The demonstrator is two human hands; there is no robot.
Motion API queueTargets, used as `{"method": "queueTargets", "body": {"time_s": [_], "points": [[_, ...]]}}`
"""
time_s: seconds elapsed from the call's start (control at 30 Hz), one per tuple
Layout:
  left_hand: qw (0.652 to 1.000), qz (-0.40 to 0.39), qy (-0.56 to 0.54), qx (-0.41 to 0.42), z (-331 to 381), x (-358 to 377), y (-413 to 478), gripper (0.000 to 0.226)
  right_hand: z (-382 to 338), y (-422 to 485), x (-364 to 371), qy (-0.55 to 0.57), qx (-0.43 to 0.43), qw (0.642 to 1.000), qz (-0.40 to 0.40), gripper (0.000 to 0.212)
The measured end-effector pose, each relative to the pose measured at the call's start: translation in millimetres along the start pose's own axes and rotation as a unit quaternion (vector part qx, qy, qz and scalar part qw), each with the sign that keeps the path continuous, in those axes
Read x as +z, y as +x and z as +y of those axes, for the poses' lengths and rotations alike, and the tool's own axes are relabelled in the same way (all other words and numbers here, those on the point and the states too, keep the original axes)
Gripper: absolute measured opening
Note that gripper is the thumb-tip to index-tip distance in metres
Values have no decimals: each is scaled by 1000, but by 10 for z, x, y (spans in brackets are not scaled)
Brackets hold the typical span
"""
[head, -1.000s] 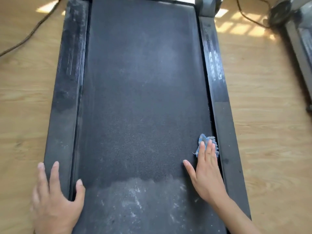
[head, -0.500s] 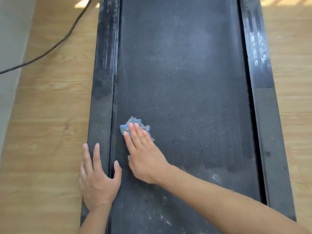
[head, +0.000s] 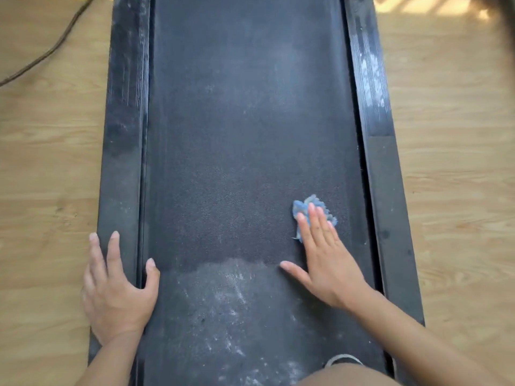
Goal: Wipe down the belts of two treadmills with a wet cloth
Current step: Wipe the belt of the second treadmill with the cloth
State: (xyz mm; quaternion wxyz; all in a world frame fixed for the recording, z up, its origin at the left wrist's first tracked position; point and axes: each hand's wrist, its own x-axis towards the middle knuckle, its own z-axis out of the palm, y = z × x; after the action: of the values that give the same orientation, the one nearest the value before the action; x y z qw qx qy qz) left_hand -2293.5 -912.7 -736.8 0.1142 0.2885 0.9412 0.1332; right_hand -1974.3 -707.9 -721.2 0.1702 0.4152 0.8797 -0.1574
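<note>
A black treadmill belt (head: 245,129) runs up the middle of the view. Its near part is dusty with pale streaks; the band above that looks darker. My right hand (head: 326,260) presses a small crumpled blue cloth (head: 306,206) flat onto the belt near its right edge, fingers straight, thumb spread to the left. Most of the cloth lies under my fingers. My left hand (head: 114,291) rests flat on the left side rail (head: 122,151), with the thumb reaching onto the belt's edge.
The right side rail (head: 381,168) carries pale dust marks higher up. Light wood floor (head: 47,176) lies on both sides. A dark cable (head: 47,54) crosses the floor at the upper left. My knee (head: 348,376) shows at the bottom edge.
My right hand has slid the blue cloth from the belt's left edge across to its right side. The left hand stays on the left rail.
</note>
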Motion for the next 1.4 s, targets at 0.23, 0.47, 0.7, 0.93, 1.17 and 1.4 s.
{"method": "queueTargets", "body": {"time_s": [0.23, 0.47, 0.7, 0.93, 1.17, 1.4], "points": [[1000, 7, 2, 6, -16, 38, 7, 83, 175, -662, 137, 230, 198, 951, -57, 117], [1000, 15, -1, 16, -53, 61, 28, 71, -1280, 230, 58, 116, -83, 989, -34, 107], [999, 33, 11, 28, -159, 122, 49, 65, -2345, 659, 202, 19, -268, 963, -22, 87], [999, 23, 15, 29, -168, 101, 42, 65, -1694, 163, 343, -43, -243, 969, -6, 89], [1000, 16, -2, 26, -137, 89, 46, 65, -120, -580, 377, -13, 22, 1000, -13, 102], [995, -4, -86, 48, -246, 33, 21, 63, 443, -777, 472, 105, 133, 984, 50, 81]]}}
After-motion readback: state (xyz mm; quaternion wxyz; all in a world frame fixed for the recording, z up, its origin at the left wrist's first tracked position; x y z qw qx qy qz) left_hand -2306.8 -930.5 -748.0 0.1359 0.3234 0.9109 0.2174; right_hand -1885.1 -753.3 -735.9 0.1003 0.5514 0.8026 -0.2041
